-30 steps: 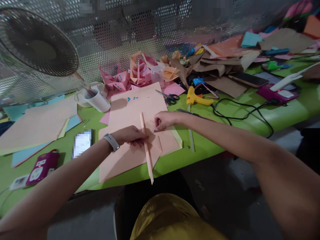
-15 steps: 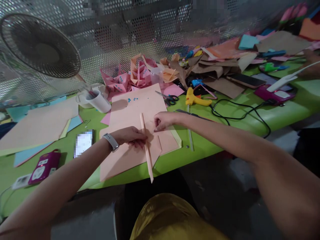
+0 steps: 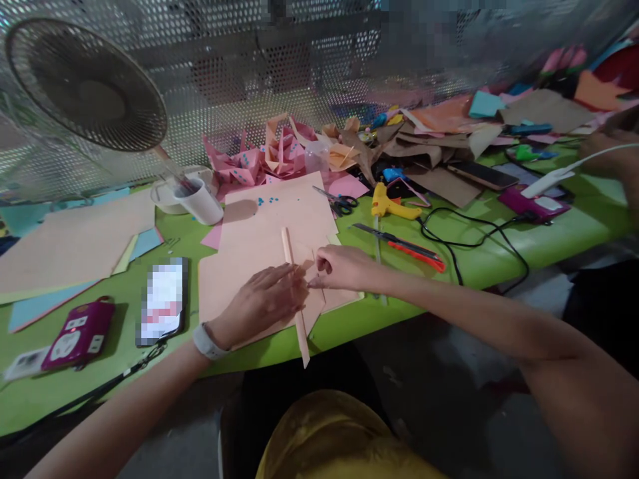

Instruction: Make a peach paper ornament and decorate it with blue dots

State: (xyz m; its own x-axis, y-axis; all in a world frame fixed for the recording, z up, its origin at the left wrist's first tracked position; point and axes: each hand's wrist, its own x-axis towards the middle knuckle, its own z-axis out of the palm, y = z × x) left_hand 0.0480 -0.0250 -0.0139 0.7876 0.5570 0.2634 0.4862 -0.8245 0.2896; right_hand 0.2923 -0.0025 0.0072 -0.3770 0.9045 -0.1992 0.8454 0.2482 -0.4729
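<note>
A narrow folded strip of peach paper (image 3: 301,334) lies across peach sheets (image 3: 224,273), its near end sticking out past the table's front edge. Across the middle of the strip lies my left hand (image 3: 267,296), palm down, fingers stretched out and slightly blurred. Just right of it is my right hand (image 3: 339,267), fingers curled together over a small folded peach piece; what they pinch, if anything, is too small to make out. Small blue dots (image 3: 269,200) lie on the upper sheet.
Scissors (image 3: 344,203), a yellow glue gun (image 3: 392,205) and a red cutter (image 3: 412,253) lie to the right. A phone (image 3: 162,299), a white cup (image 3: 202,203) and a fan (image 3: 90,86) are on the left. Another person's hand (image 3: 606,150) shows at far right.
My left hand has gone from gripping the strip at its side to lying flat over it. My right hand has moved slightly nearer and right. The red cutter is now uncovered.
</note>
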